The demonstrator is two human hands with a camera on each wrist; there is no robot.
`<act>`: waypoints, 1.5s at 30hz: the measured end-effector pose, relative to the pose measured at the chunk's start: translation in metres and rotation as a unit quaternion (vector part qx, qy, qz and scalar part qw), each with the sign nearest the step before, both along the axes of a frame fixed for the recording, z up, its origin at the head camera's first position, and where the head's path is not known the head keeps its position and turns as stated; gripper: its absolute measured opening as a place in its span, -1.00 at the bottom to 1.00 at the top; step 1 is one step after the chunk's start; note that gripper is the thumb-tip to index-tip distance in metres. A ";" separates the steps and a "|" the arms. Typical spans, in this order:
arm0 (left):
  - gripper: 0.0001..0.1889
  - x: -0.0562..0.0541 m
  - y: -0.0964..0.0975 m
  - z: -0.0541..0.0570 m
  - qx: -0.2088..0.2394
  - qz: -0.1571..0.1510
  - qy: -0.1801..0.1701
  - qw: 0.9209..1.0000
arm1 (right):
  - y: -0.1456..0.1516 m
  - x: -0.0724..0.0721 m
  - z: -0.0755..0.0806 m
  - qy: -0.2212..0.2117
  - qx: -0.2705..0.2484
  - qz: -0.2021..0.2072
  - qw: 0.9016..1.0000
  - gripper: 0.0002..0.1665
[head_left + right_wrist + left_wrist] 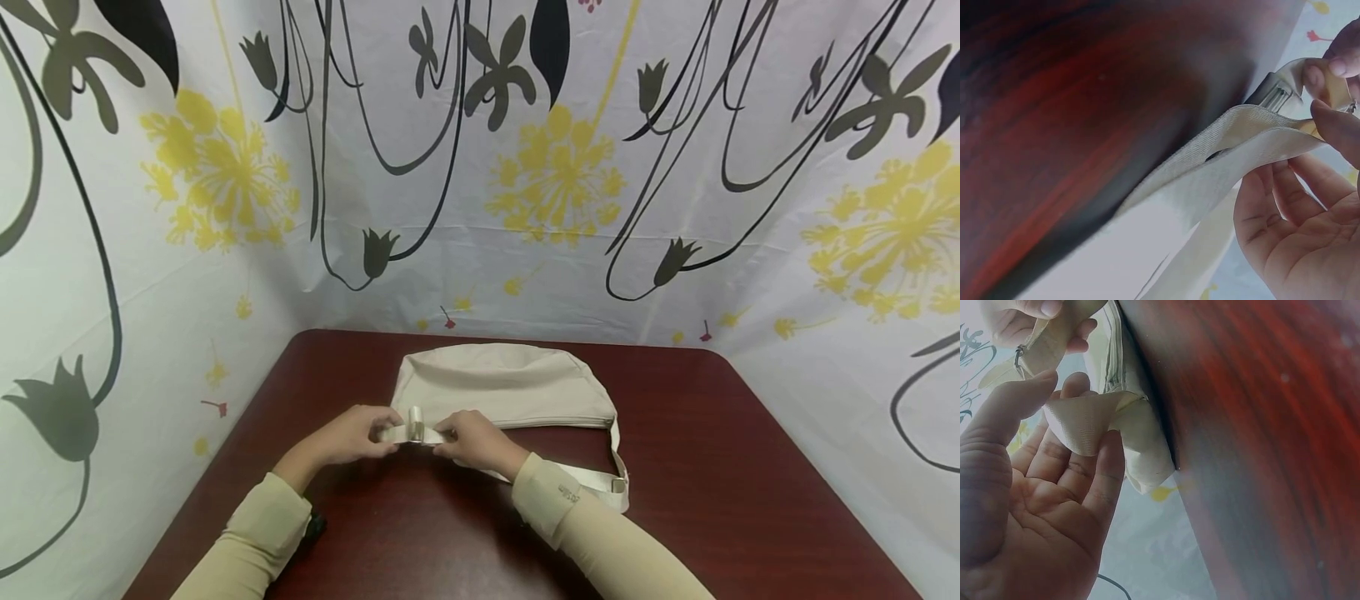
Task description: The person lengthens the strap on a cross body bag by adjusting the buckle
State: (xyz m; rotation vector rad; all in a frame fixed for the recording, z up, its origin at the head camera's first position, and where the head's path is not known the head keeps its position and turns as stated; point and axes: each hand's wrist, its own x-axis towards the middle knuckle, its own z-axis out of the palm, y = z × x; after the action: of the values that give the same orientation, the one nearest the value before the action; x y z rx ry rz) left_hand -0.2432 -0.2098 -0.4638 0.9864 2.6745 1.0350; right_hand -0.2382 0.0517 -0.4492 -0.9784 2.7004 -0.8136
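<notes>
A cream shoulder bag (495, 383) lies on the dark red table, its zipped edge facing me. My left hand (356, 435) pinches the bag's webbing strap (1082, 422) between thumb and fingers, left of a metal buckle (416, 425). On the buckle's other side my right hand (476, 442) pinches the same strap (1210, 165), where two layers run together. Between the two hands the buckle stands up from the strap, with a small loop through it. From the right hand the strap runs along the table to a second metal fitting (618, 485) at the bag's right side.
The dark red table (750, 467) stretches out on both sides of the bag. A white cloth (450, 275) printed with flowers hangs behind and beside it. Something small and black (315, 527) shows next to the left cuff.
</notes>
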 end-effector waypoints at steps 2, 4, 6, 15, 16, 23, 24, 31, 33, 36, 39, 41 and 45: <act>-0.77 0.000 0.000 0.000 0.001 -0.002 0.002 1.000 | 0.000 0.000 0.000 0.001 0.000 -0.001 1.000 -0.77; -0.77 0.000 0.000 0.000 0.001 -0.003 0.004 1.000 | 0.000 0.000 0.001 0.003 0.000 -0.001 1.000 -0.77; -0.78 0.000 -0.001 0.000 0.001 -0.003 0.005 1.000 | 0.000 0.000 0.001 0.004 -0.003 0.000 1.000 -0.76; -0.77 0.000 -0.001 -0.002 0.004 -0.005 0.004 1.000 | 0.002 0.000 0.001 -0.011 -0.013 0.001 1.000 -0.87; -0.78 0.000 -0.001 -0.002 0.004 -0.005 0.004 1.000 | 0.002 0.000 0.001 -0.012 -0.013 0.000 1.000 -0.91; -0.79 0.002 0.000 -0.002 0.003 -0.005 0.012 1.000 | 0.006 0.000 0.002 0.001 -0.005 -0.002 1.000 -0.96; -0.79 0.002 0.000 -0.001 0.002 -0.005 0.013 1.000 | 0.007 0.000 0.002 0.003 -0.006 -0.001 1.000 -0.95; -0.80 0.004 -0.001 0.000 0.001 -0.004 0.017 1.000 | 0.008 0.000 0.003 0.002 -0.011 0.002 1.000 -0.91; -0.80 0.003 -0.001 0.000 0.000 -0.004 0.018 1.000 | 0.007 0.000 0.003 0.000 -0.010 0.001 1.000 -0.91; -0.80 0.003 -0.001 0.000 -0.001 -0.004 0.018 1.000 | 0.007 -0.001 0.003 -0.002 -0.011 0.000 1.000 -0.90; -0.80 0.003 -0.001 0.000 -0.001 -0.005 0.016 1.000 | 0.006 -0.002 0.002 -0.005 -0.012 0.000 1.000 -0.91; -0.79 0.002 -0.001 0.000 0.000 -0.005 0.017 1.000 | 0.007 -0.002 0.002 -0.006 -0.013 0.000 1.000 -0.92; -0.80 0.002 -0.001 -0.001 0.003 -0.006 0.021 1.000 | 0.007 -0.001 0.002 0.000 -0.013 0.003 1.000 -0.95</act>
State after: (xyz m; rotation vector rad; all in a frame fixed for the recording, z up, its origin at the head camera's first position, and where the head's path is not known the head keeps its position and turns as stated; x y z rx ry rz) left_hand -0.2414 -0.2108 -0.4645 1.0364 2.6955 1.0332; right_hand -0.2392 0.0591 -0.4468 -0.9901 2.6919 -0.8490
